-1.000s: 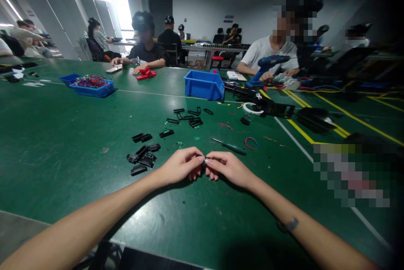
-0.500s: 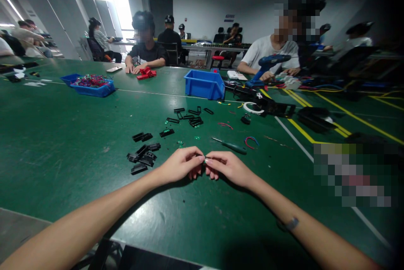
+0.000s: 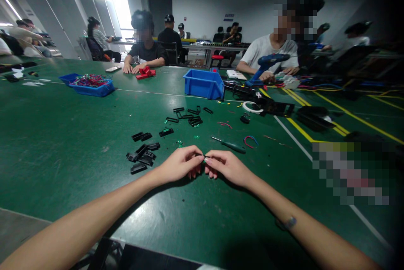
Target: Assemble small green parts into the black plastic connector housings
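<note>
Fingertips of my left hand (image 3: 184,163) and my right hand (image 3: 226,166) meet over the green table (image 3: 94,148). Both hands are closed, pinching a tiny dark and green piece (image 3: 204,159) between them; the fingers hide most of it. Left of my left hand lies a pile of black plastic housings (image 3: 143,155). Beyond the hands are several thin black frames (image 3: 192,117) and small green boards (image 3: 179,143). A screwdriver (image 3: 232,146) with a green handle rests just past my right hand.
Farther back stand a blue bin (image 3: 203,84) and a blue tray of coloured wires (image 3: 91,85). A blue power drill (image 3: 263,68), a white ring (image 3: 252,107) and red parts (image 3: 145,72) lie on the table. Two people sit across it.
</note>
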{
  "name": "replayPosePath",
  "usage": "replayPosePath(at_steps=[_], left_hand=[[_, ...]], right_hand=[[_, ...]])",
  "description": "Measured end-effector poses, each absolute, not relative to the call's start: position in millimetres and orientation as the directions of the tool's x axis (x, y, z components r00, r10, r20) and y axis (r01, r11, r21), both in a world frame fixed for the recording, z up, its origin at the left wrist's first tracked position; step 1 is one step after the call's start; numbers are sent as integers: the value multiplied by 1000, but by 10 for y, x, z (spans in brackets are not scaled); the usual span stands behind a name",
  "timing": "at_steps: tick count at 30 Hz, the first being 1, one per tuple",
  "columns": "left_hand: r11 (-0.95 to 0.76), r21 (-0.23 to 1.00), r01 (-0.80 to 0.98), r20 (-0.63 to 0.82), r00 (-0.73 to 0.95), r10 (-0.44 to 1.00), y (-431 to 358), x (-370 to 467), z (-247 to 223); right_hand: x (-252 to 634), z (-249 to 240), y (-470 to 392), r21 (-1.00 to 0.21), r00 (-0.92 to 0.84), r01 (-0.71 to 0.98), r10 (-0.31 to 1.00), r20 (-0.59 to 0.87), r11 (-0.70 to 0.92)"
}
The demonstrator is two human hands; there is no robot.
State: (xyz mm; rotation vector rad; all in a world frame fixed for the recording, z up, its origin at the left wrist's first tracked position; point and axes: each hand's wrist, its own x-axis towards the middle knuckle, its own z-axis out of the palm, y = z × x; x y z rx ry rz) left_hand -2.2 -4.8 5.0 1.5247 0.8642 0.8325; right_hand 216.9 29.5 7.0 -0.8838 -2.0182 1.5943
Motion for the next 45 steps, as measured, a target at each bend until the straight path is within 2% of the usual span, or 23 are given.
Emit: replayPosePath(at_steps=[45], left_hand=[[-88, 989, 116, 21, 485, 874, -47, -19, 61]], right_hand=[[2140, 87, 252, -948, -669, 243, 743, -11, 206]])
